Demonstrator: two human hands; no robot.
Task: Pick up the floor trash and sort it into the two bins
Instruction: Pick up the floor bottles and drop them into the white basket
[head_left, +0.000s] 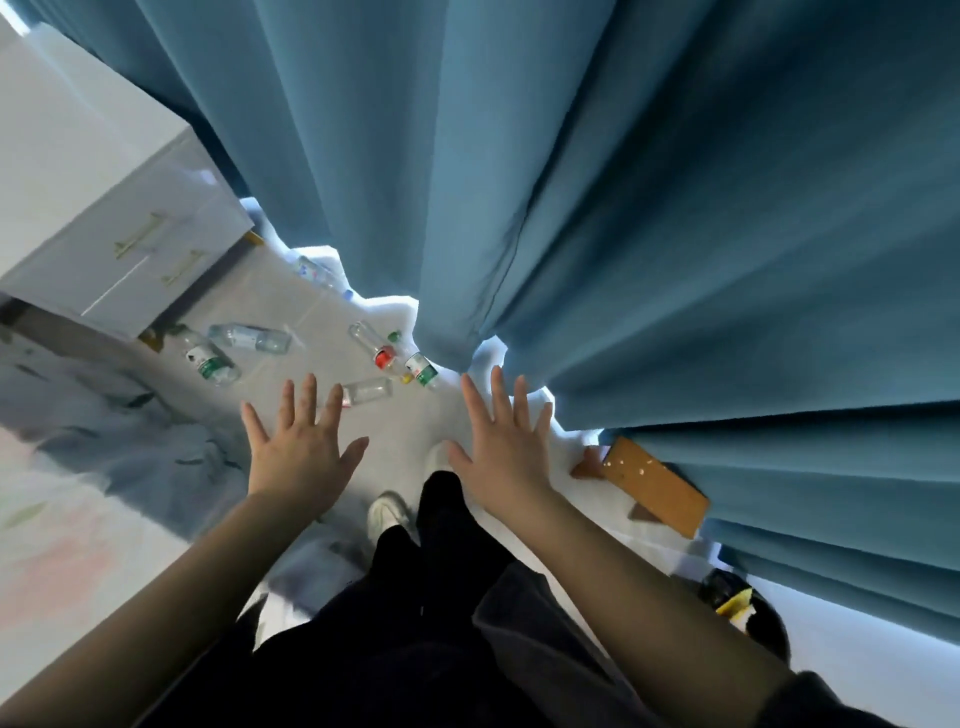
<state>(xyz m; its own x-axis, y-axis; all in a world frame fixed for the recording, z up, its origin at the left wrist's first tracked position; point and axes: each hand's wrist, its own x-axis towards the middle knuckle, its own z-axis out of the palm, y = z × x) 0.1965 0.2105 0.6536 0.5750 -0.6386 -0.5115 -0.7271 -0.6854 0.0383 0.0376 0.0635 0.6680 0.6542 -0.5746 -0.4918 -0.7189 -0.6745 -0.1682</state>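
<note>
Matt blue cloth curtain (623, 208), clear plastic bottles (249, 338), glossy white cabinet (130, 234), wooden board (654, 483)

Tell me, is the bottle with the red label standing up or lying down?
Lying down: the red-label bottle lies on its side on the floor.

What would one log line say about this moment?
status: nothing held | left hand: open, empty | right hand: open, empty | plastic bottles: lying on floor

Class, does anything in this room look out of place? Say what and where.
Yes: several plastic bottles lie on their sides across the floor between the white cabinet and the blue curtain, like litter. The left hand and right hand hover open, holding none.
</note>
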